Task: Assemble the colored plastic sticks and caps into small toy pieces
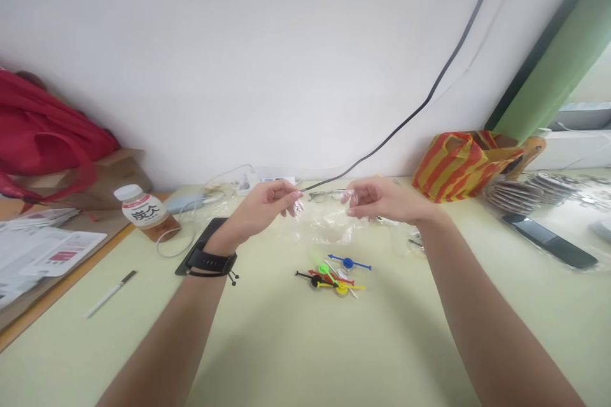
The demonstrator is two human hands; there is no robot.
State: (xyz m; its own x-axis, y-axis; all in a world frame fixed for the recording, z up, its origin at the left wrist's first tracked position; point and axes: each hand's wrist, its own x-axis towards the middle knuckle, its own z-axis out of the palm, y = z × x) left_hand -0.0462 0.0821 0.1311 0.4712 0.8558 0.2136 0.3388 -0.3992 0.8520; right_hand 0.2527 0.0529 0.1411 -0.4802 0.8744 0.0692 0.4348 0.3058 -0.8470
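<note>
Presently, risk: pinching a thin clear plastic bag [324,219] at two edges only; judging from that light grip, film likely slipping free, or tearing if pulled apart too hard.
Spill risk: hanging just above the coloured plastic pointers [334,273]; if anything small is inside the bag, dropping onto that pile and scattering, though contents too faint to tell.
Snag risk: lying just behind the bag, a pair of glasses [327,194]; possibly getting caught by a drooping corner.
Left hand [265,203]: fingers [291,196] nearly closed, thumb and fingertips pinching the bag's left edge; wearing a black wristband [210,262].
Right hand [382,200]: fingers [353,200] curled in close, pinching the bag's right edge; palm hidden.
Bag position: stretching between both hands, raised off the pale green table [286,343], in front of the glasses.
Pointers: resting on the table just nearer than the bag, touching and overlapping each other, untouched by either hand.
Left of the bag: lying on its side, a white-capped drink bottle [143,213]; nearer still, a white pen [109,294].
Right of the bag: sitting well apart, a red-and-yellow striped bag [458,165] and a dark phone [548,240].
</note>
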